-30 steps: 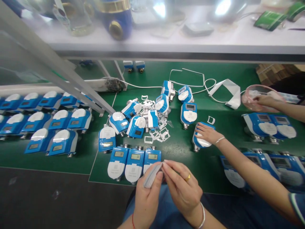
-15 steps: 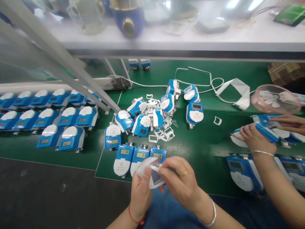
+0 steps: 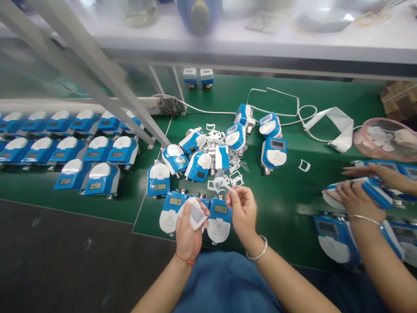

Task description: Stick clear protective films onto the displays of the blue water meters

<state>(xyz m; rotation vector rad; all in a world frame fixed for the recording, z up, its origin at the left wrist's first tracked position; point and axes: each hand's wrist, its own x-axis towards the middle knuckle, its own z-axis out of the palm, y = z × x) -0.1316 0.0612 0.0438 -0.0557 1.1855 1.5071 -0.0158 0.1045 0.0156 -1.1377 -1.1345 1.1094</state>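
My left hand (image 3: 189,230) is closed round a white panel with a grey window (image 3: 197,214), held above the front row of blue-and-white meters. Just right of it, my right hand (image 3: 243,211) has its fingers pinched on a thin, pale, see-through film (image 3: 222,182); its edges are hard to make out. Beneath and beside my hands stand upright-facing meters, among them one with a grey display (image 3: 219,221) and another at left (image 3: 171,213). Behind the film lies a heap of white cut-out frames (image 3: 236,177), with several meters lying around it.
Rows of meters (image 3: 96,178) stand at left beyond a slanting metal post (image 3: 130,100). A shelf edge (image 3: 228,52) crosses above. At right, a co-worker's hands (image 3: 361,200) hold a meter near a pink bowl (image 3: 361,139). A white cable (image 3: 208,111) runs along the back.
My hands have come apart. The right has moved up toward the heap with the film, while the left keeps the white panel, now turned flatter. The camera view has shifted slightly.
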